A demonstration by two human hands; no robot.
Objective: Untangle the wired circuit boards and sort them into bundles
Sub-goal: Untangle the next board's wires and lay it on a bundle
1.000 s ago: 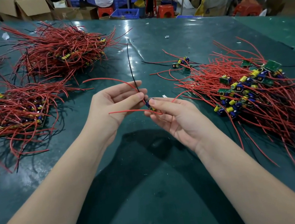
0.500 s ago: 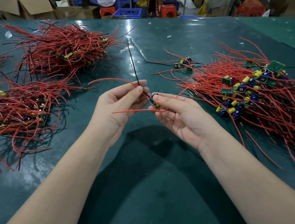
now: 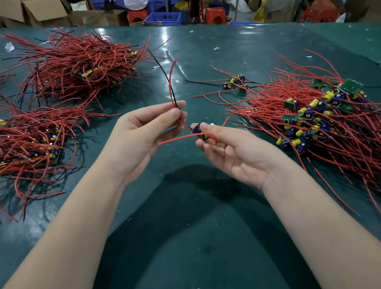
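1. Head view, hands: the left hand (image 3: 144,136) pinches a red wire and a black wire (image 3: 172,93) together between thumb and fingertips, and both leads stand upward from the pinch. The right hand (image 3: 231,148) pinches a small circuit board (image 3: 199,132) at its fingertips. The hands are near each other but not touching, joined only by the short run of wire between them.
2. Head view, the held item: a further red lead (image 3: 176,139) runs sideways from the board, free at its end. The board is held above the green table (image 3: 198,241), between the piles.
3. Head view, stock: an unsorted heap (image 3: 328,120) of boards and red wires lies to the right. Two gathered bundles lie to the left, one near (image 3: 21,148), one further back (image 3: 80,66). A few loose boards (image 3: 234,81) sit just beyond the heap.
4. Step in hand, judged: one board is separated and its leads are being straightened.
5. Next move, judged: gather the sideways lead with the others, then lay the board on a left bundle, wires aligned.
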